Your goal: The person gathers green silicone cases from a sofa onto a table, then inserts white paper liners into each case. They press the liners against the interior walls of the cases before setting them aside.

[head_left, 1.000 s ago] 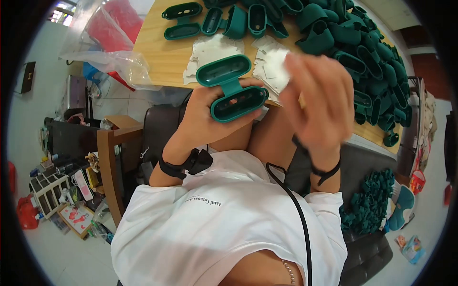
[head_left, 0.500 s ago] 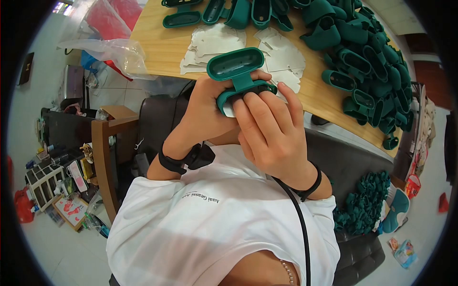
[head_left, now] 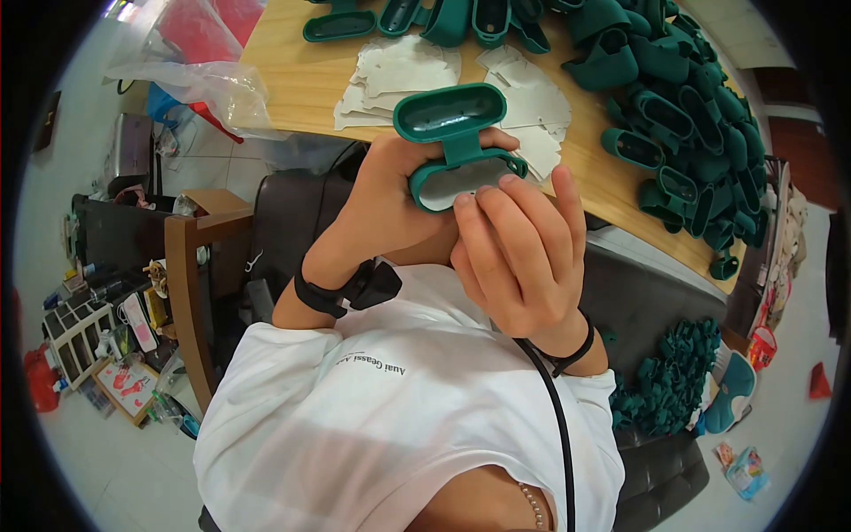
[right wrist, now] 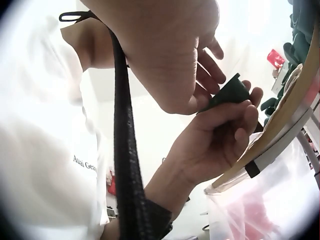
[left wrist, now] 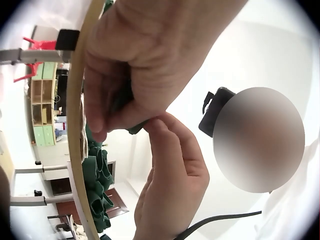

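Grip: left hand [head_left: 390,208] wraps the open green case [head_left: 450,113] above the lap, near the tabletop [head_left: 301,84] — right hand [head_left: 519,257], fingers straight, presses its white liner [head_left: 441,186]; even pressure along the rim should seat it.

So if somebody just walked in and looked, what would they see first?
First, the open green case in the middle: the left hand grips it while the right hand touches its lower half with the fingertips. Next, the big heap of green cases on the right of the wooden table, with white paper pieces lying beside it.
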Motion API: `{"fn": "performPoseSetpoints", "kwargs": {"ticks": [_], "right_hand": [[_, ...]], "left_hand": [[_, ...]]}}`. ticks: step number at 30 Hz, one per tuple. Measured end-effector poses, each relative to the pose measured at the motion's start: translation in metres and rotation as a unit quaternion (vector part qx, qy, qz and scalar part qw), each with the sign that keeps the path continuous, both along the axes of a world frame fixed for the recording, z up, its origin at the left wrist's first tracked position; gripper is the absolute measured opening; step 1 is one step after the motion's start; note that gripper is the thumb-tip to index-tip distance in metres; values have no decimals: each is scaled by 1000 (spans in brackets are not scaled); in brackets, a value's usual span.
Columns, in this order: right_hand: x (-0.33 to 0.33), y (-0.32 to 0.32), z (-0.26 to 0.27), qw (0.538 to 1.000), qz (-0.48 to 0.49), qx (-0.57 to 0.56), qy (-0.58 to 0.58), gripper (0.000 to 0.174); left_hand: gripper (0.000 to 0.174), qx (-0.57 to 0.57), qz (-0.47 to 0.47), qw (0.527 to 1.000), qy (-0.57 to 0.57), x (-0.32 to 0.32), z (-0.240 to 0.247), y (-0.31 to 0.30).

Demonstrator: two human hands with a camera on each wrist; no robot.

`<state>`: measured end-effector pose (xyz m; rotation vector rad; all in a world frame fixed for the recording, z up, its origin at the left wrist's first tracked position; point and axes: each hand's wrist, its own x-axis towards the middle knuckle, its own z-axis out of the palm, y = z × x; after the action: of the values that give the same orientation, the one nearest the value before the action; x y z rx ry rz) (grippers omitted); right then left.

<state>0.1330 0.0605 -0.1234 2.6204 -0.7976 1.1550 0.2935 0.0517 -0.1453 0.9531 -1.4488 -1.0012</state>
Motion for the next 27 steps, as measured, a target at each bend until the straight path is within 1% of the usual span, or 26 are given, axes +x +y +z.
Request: {"fn": "performPoseSetpoints", "kwargs": {"ticks": [1,4,7,10,11,12,13,14,15,16,18,19,21,22,23,24,26,27], "right_hand": [[1,1,1,1000,-7,-12,-8,27],[5,-2,0,1000,8,-10,-7,21],[9,-3,-1,998,42,39,-3,22],[11,-8,14,975,192,99,-61,24],[14,-10,20,969,205,100,-93,25],[16,-12,26,962,219,101,-125,25],[22,-17,30,963,198,105,-151,26],[29,-25,28,966,176,124,-146,26],[35,-33,25,968,153,142,-140,26],[42,-42,22,969,131,160,-134,26],[58,-62,17,972,83,202,-83,22],[63,-69,14,978,70,188,-49,21],[69,-79,8,986,44,160,20,19],[70,-81,7,984,34,171,42,17],[70,-82,5,981,25,184,65,16],[70,-83,3,977,13,196,86,15],[70,-86,3,976,23,201,87,13],[69,-86,1,975,27,205,86,13]], "left_hand": [[34,-6,-2,1000,-11,0,2,0],[35,-30,-7,999,-33,1,3,0],[38,-25,22,999,-33,5,0,7],[41,-3,14,1000,-14,20,3,19],[43,27,6,1000,-4,25,5,25],[45,41,2,998,-52,32,7,30],[46,56,-1,993,-99,41,10,35],[47,71,-4,987,-147,50,12,37],[51,61,-29,980,-188,57,7,39],[51,63,-47,979,-190,61,8,39],[53,65,-82,975,-195,67,12,40],[54,79,-104,973,-189,71,13,41],[53,82,-109,971,-198,78,13,41],[53,85,-111,970,-201,81,12,41],[53,90,-108,971,-192,84,7,42],[53,135,-100,979,-117,84,5,45],[52,223,-84,971,32,82,4,50],[56,227,-98,969,27,85,5,49]]}}
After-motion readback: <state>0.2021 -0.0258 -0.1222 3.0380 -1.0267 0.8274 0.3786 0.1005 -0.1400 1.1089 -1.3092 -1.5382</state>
